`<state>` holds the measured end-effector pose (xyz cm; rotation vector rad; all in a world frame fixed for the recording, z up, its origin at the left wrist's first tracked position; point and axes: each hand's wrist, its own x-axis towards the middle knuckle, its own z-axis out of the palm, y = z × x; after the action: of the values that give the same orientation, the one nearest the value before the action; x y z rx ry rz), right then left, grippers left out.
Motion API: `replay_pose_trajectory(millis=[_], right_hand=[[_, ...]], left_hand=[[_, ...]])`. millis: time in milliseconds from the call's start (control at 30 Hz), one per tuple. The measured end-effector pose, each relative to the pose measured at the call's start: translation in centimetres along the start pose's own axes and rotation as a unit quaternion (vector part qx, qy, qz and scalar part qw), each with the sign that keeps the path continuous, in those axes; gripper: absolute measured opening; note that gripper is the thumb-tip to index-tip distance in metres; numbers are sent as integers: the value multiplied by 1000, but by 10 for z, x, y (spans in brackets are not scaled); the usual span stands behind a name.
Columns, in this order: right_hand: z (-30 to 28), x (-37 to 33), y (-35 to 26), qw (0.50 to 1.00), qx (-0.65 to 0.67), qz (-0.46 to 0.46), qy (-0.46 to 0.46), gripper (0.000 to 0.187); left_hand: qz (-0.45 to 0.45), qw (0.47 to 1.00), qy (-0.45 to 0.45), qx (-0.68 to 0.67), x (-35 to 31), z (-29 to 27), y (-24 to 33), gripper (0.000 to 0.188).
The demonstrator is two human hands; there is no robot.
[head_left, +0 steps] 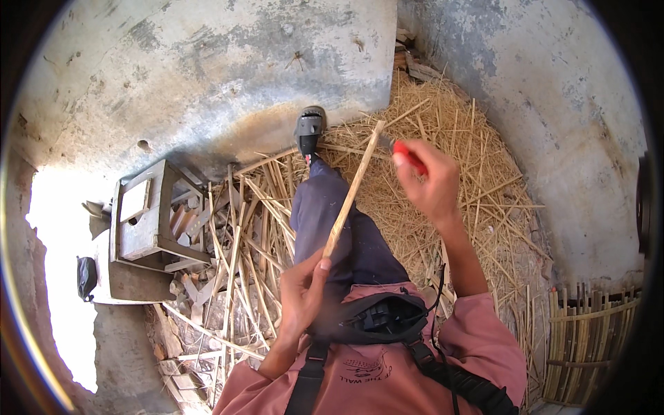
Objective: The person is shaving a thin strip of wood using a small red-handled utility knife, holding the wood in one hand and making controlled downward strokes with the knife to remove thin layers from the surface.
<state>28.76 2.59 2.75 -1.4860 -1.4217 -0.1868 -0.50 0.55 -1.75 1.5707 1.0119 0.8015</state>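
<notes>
In the head view, the stick (pixel 355 188) is over the person's lap, sloping from the left hand (pixel 301 296) up and to the right, its pale tip out past the knee. The left hand pinches the near end, thumb laid along the wood and fingers curled beneath. The right hand (pixel 434 181) is wrapped around the red handle of the knife (pixel 410 158) just right of that tip. The blade is small and blurred, so I cannot tell whether it touches the wood.

The step looks like shaving the stick down. To do it well, the left pinch should be firm enough that the stick cannot roll, since only that end is seen to be held and the long free part would likely flex under the blade. Shallow, even strokes running out toward the tip seem best — away from the left fingers and from the trousers (pixel 321 197), which lie right under the work. A stroke drawn back toward the body would aim the edge at the thighs and the left thumb. A low blade angle should peel thin slivers; a steep one may dig in and split along the grain. Turning the stick a little between strokes would keep it even. The cord (pixel 440 287) hanging near the right forearm is best kept clear of the swing — as is the shoe (pixel 310 124) beyond the tip
</notes>
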Motion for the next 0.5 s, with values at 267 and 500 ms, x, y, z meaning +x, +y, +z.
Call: replay_pose_trajectory(millis=[267,500], right_hand=[[4,-17,-4,996,53,-53,-50,23],[21,-46,-33,981,44,-137,-130,20]], left_hand=[[-50,998,28,-8,8,0,3,38],[13,996,82,10,15,5,-2,37]])
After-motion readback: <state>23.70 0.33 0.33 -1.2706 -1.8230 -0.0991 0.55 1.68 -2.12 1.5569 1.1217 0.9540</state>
